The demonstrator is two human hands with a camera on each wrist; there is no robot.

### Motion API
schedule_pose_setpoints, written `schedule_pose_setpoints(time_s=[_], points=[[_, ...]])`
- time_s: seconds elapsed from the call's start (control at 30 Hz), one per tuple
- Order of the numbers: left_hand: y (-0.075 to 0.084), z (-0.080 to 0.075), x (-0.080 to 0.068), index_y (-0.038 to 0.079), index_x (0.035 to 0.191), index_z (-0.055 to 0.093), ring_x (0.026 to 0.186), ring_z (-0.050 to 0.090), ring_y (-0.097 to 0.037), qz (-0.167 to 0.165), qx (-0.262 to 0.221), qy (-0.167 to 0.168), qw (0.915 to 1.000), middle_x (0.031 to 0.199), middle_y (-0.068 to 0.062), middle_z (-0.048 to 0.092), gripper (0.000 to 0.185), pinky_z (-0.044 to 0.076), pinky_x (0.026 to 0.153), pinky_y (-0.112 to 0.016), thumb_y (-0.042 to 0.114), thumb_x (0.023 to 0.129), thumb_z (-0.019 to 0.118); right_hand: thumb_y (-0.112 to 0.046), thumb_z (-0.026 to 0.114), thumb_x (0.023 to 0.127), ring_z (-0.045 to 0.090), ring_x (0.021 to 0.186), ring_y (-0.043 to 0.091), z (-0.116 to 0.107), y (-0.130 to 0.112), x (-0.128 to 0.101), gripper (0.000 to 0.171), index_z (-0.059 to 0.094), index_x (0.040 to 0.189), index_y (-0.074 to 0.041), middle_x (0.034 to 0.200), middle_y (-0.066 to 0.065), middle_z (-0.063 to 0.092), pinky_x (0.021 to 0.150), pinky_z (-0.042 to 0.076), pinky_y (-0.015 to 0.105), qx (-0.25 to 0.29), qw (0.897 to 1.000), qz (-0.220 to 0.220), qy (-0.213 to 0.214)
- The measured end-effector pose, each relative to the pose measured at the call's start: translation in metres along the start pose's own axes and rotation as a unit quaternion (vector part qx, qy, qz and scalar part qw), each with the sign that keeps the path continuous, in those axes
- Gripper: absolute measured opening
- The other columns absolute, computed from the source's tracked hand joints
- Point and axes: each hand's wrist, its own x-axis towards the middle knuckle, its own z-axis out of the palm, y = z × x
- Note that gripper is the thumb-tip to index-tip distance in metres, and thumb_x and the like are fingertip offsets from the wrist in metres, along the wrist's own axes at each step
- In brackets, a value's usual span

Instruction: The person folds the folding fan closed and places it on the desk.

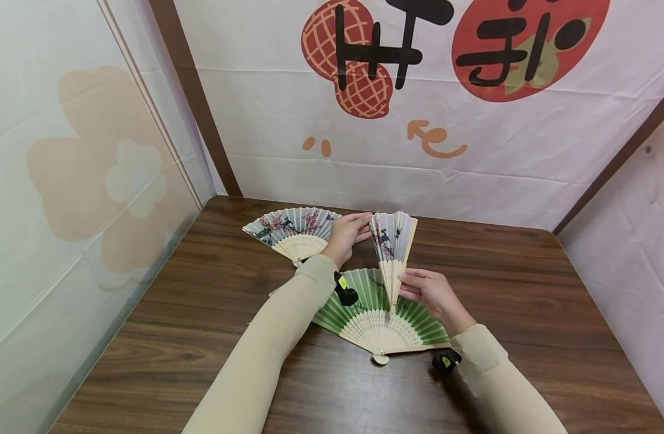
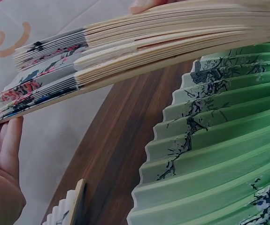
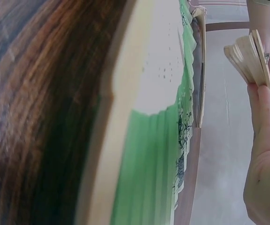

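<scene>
a pale fabric backdrop (image 1: pixel 266 108) closes in the space around you, printed with red peanut shapes (image 1: pixel 363 90), bold black characters and a faded orange flower (image 1: pixel 114 169) on the left panel. in front of it you have a dark brown wooden table (image 1: pixel 201 337) with a visible grain.

the half-folded fan (image 1: pixel 388 244) is up between your hands, above the table and near its far edge, its pleats bunched close and its narrow end pointing down towards you. your left hand (image 1: pixel 347 237) pinches the upper left corner of its printed leaf, thumb on one side and fingers on the other. your right hand (image 1: pixel 432 293) pinches the bare pale ribs lower down, along the right side. the leaf is greyish, with pink blossoms and dark blue patches.

below it the green fan (image 1: pixel 364 286) lies spread on the table, its rounded pivot end towards you and dark branches painted across the pleats. from your head view, the held fan's ribs cover part of it. further back, on your left, the grey-blue floral fan (image 1: pixel 298 232) lies spread as well, partly hidden behind your left hand. cream sleeves (image 1: pixel 261 343) cover both your forearms.
</scene>
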Motion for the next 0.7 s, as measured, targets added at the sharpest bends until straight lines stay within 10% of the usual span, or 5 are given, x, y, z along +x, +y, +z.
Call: schedule_pose_setpoints(time_s=[0.7], points=[[-0.0015, -0.0025, -0.0009, -0.002, 0.118, 0.07, 0.079, 0.069, -0.01, 0.007, 0.014, -0.026, 0.9995, 0.11, -0.013, 0.073, 0.031, 0.063, 0.085, -0.032, 0.017, 0.094, 0.07, 0.001, 0.053, 0.1, 0.072, 0.078, 0.008, 0.002, 0.0036, -0.0016, 0.026, 0.056, 0.124, 0.009, 0.082, -0.005, 0.073, 0.079, 0.063, 0.024, 0.002, 1.0, 0.005, 0.005]])
